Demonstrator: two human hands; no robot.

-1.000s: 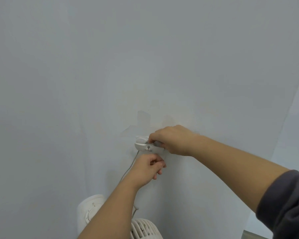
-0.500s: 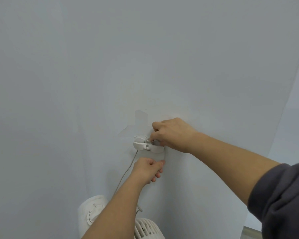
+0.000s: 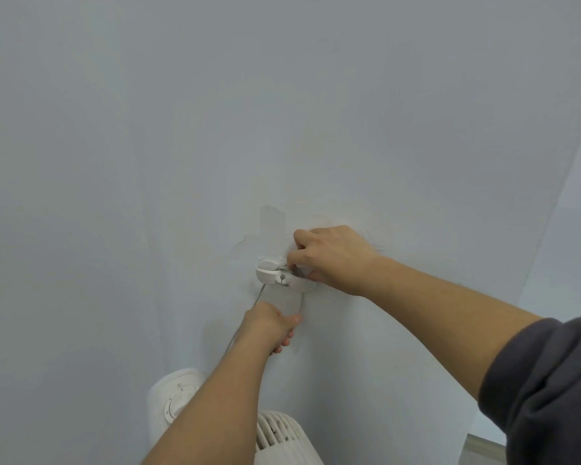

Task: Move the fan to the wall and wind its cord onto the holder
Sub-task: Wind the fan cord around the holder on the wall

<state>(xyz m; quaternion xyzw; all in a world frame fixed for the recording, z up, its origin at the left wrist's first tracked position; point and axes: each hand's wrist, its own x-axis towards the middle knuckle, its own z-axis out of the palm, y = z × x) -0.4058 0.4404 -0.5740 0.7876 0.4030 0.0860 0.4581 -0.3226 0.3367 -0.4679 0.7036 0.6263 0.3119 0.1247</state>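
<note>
A pale blue-grey wall (image 3: 215,129) fills almost the whole frame, with a patch of peeled paint (image 3: 273,220) just above centre. Below that patch a white holder (image 3: 275,276) is fixed to the wall. The right hand (image 3: 332,258), reaching in from the lower right in a dark sleeve (image 3: 557,391), pinches the cord (image 3: 245,322) at the holder's top with its fingers (image 3: 292,261). The left hand (image 3: 272,325), just below the holder, is clenched around the cord. The thin grey cord runs down-left from the holder toward the white fan (image 3: 282,437), which stands against the wall at the bottom centre.
</note>
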